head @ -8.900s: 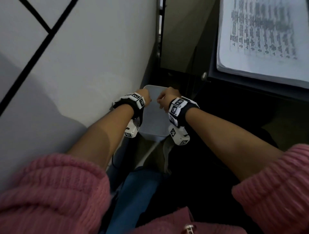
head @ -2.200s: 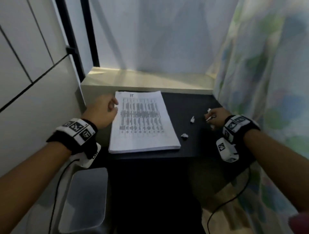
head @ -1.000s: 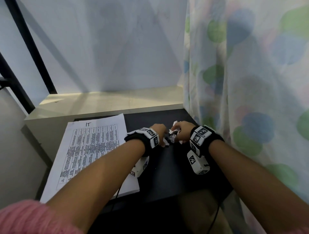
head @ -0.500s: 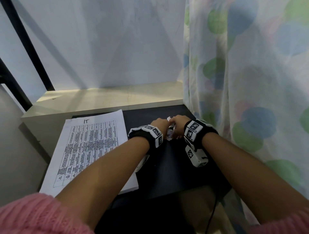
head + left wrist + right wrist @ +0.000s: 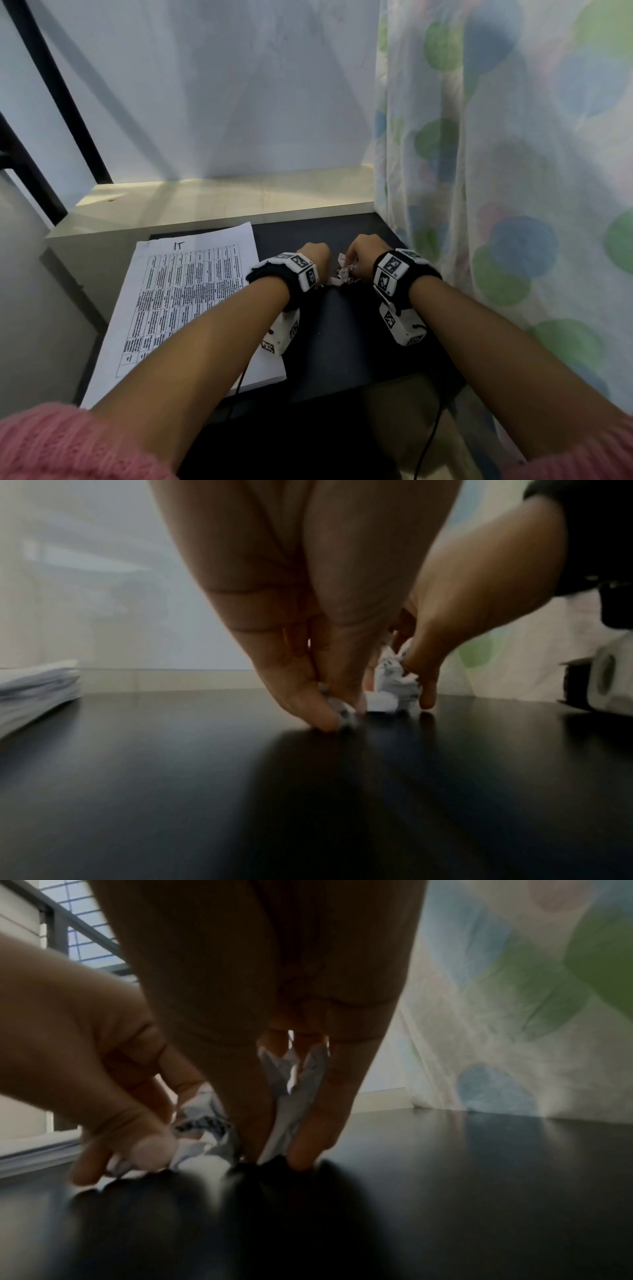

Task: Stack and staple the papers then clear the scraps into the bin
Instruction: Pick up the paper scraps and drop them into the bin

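A stack of printed papers (image 5: 181, 305) lies on the left half of the black table (image 5: 349, 346). Crumpled white paper scraps (image 5: 344, 272) sit at the table's far right, between my two hands. My left hand (image 5: 317, 255) pinches one scrap (image 5: 337, 710) against the tabletop with thumb and fingertips. My right hand (image 5: 363, 251) holds other scraps (image 5: 291, 1093) between its thumb and fingers, fingertips down on the table. The two hands nearly touch. The bin is out of view.
A spotted curtain (image 5: 507, 171) hangs along the table's right edge, close to my right wrist. A pale ledge (image 5: 212, 202) runs behind the table, with a white wall above it. A cable (image 5: 428, 442) hangs off the front edge.
Over the last second both hands have stayed bunched around the scraps at the right of the table, drawing a little closer together. Before that, they had come up from the bin on the floor.
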The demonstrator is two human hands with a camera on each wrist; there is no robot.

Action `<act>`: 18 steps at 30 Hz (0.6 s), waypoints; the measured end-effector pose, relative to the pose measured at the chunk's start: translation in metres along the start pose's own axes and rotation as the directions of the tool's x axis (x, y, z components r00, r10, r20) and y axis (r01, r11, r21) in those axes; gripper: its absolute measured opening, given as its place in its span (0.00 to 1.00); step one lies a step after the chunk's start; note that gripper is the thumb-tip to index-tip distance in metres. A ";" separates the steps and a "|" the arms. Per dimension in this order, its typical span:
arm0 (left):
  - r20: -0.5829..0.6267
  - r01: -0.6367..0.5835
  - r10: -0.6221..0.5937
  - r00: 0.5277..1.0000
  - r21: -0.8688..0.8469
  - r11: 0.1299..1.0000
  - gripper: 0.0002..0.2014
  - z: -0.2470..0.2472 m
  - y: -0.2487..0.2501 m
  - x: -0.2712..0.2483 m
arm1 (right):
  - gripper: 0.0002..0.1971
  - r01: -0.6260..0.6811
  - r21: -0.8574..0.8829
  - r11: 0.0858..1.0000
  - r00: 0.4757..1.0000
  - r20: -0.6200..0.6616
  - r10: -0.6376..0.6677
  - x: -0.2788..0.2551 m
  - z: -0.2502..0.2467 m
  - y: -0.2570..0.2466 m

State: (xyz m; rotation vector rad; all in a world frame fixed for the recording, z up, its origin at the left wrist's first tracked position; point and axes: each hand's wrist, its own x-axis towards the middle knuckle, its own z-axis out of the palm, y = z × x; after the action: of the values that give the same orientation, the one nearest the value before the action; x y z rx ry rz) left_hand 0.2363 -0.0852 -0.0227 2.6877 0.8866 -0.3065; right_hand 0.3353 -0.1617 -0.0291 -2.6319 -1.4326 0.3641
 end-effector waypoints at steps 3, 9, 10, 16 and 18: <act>-0.016 0.018 -0.019 1.000 -0.059 0.998 0.25 -0.003 -0.019 -0.009 | 0.11 -0.047 0.079 0.996 0.998 -0.027 0.049 -0.007 -0.005 0.007; -0.144 -0.003 -0.021 0.989 -0.164 0.986 0.14 -0.018 -0.055 -0.045 | 0.03 -0.083 0.245 0.966 0.990 -0.089 0.107 -0.030 -0.024 0.016; -0.162 -0.003 -0.026 0.986 -0.176 0.984 0.14 -0.019 -0.062 -0.054 | 0.06 -0.079 0.261 0.962 0.989 -0.097 0.108 -0.034 -0.026 0.015; -0.218 0.027 -0.079 0.973 -0.231 0.973 0.10 -0.017 -0.108 -0.123 | 0.15 0.012 0.402 0.915 0.995 -0.100 0.030 -0.068 -0.023 -0.032; -0.222 0.053 -0.109 0.969 -0.242 0.969 0.10 -0.012 -0.129 -0.151 | 0.16 0.055 0.428 0.902 0.996 -0.082 -0.021 -0.083 -0.017 -0.064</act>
State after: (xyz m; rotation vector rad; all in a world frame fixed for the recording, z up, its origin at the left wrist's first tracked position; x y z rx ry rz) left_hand 0.0402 -0.0644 0.0049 2.5043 1.0311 0.0979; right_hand 0.2442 -0.1966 0.0143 -2.2336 -1.2105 0.5052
